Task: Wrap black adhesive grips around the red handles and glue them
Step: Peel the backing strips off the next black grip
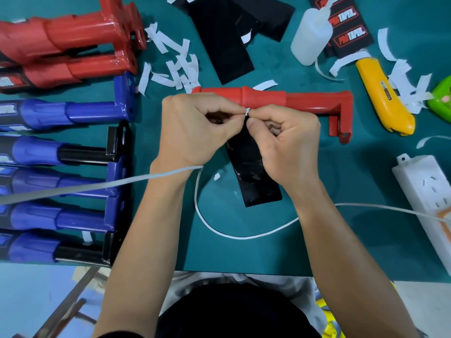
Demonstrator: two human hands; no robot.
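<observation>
Both hands are together just in front of the red handle (263,100), fingertips meeting at the top end of one black grip (256,176); the rest of the grip lies flat on the table (341,240), trailing toward the person; the handle lies crosswise just beyond the knuckles, bare and unwrapped

The left hand (192,132) is curled, thumb and forefinger pinching a small white curl of backing (247,111); the right hand (288,142) pinches the grip's top edge beside it; exactly how much backing is free is hidden by the fingers

The step looks like starting the peel; to do it well, hold the black layer steady with the right hand and roll the backing away low and slowly with the left, so it comes off whole instead of tearing into scraps (175,67) like those behind the handle; keep fingertips off the exposed adhesive; keep the grip flat so it does not fold and stick to itself

Once bare, the grip's edge should be squared to the handle before it touches; the glue bottle (310,37) stands within reach at the far right, near the knife (383,98); a white cord (219,228) loops under the wrists and could snag the loose end
</observation>
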